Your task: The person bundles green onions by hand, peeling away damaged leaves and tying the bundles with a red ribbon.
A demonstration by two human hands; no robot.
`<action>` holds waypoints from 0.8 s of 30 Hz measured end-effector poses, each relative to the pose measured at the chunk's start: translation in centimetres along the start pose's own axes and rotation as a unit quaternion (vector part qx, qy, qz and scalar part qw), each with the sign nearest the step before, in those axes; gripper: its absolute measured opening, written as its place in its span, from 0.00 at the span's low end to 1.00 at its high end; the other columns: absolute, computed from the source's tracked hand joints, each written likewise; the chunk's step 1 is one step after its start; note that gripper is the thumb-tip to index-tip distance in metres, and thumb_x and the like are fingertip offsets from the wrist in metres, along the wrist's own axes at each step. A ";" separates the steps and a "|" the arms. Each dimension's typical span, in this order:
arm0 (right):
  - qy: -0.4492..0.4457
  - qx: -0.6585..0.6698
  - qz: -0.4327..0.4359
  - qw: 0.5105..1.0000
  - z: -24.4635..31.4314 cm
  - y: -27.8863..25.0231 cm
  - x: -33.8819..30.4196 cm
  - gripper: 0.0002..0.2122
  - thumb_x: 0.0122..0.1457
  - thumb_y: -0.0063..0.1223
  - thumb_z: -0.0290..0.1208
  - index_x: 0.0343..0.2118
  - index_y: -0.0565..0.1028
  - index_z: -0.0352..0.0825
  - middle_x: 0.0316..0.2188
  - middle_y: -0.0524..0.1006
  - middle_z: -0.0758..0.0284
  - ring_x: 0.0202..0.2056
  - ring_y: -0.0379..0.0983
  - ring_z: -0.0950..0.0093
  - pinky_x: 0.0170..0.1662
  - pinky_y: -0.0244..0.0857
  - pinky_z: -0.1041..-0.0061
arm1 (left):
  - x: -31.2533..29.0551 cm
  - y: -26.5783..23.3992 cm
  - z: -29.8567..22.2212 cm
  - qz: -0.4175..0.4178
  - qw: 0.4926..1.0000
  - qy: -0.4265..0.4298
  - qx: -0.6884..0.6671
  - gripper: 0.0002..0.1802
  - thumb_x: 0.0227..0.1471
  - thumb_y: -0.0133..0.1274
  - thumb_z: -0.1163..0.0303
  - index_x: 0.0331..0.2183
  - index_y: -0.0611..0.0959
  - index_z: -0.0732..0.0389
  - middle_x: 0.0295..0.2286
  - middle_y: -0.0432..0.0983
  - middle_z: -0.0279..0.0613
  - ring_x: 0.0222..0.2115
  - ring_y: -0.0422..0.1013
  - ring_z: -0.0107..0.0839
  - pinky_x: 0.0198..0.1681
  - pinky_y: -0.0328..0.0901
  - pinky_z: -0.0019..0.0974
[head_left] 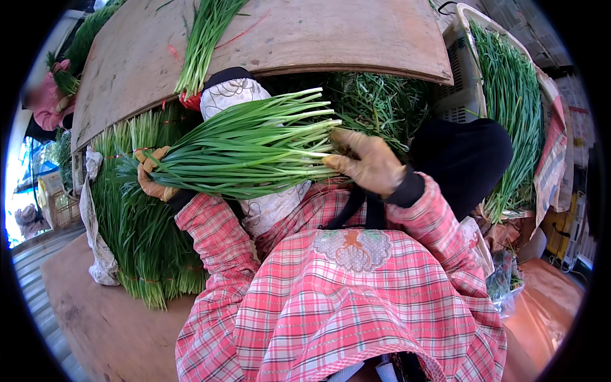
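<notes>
A loose bunch of green garlic chives (235, 156) lies crosswise before me above my lap, its pale stem ends toward the right. My left hand (153, 173), in a tan glove, is closed around the leafy end. At the stem ends is my gloved right hand (375, 164), thumb and fingers closing on a few pale stalks. Its palm is hidden from this view. Another bunch of chives (207, 41) rests on the wooden board (331, 35) beyond, beside a thin red tie.
Many chive bundles with red ties (143, 235) are stacked at my left. A plastic crate (461, 63) at the right holds loose chives (509, 102). Trimmed leaves (375, 105) lie under the board's near edge. A person in pink (51, 99) handles greens at far left.
</notes>
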State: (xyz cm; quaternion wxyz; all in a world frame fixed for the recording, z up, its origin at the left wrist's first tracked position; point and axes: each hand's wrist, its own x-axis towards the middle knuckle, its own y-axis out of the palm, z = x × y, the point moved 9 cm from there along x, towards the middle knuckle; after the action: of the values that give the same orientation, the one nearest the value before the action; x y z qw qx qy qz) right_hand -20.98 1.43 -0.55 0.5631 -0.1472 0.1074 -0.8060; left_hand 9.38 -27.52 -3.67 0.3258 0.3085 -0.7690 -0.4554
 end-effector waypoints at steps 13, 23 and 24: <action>0.123 -0.127 -0.055 0.983 -4.8 -8.1 -1.4 0.13 0.55 0.53 0.29 0.38 0.73 0.25 0.29 0.75 0.62 0.27 0.70 0.77 0.30 0.65 0.80 | -0.5 0.2 0.9 -0.066 0.998 0.003 0.022 0.15 0.49 0.47 0.69 0.41 0.78 0.54 0.29 0.74 0.40 0.31 0.69 0.32 0.37 0.64 0.51; 0.000 -0.173 -0.066 0.983 0.2 0.3 -0.9 0.13 0.54 0.52 0.32 0.37 0.70 0.28 0.19 0.73 0.53 0.23 0.73 0.57 0.23 0.65 0.65 | -0.3 0.0 -0.4 -0.019 0.998 0.040 0.038 0.19 0.51 0.46 0.68 0.47 0.75 0.56 0.26 0.69 0.35 0.33 0.65 0.35 0.46 0.59 0.54; -0.021 -0.176 -0.077 0.981 1.1 -0.3 -1.3 0.08 0.53 0.52 0.30 0.32 0.71 0.31 0.17 0.73 0.56 0.20 0.72 0.58 0.21 0.63 0.64 | -0.8 0.1 -0.8 -0.026 0.997 0.041 0.060 0.18 0.52 0.46 0.67 0.46 0.75 0.56 0.26 0.69 0.35 0.33 0.65 0.34 0.46 0.58 0.53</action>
State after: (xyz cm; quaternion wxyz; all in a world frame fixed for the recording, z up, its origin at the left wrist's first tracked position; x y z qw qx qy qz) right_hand -20.46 2.73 0.39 0.4670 -0.2690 0.2237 -0.8121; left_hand 10.46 -27.25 -3.48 0.3266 0.3656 -0.7726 -0.4035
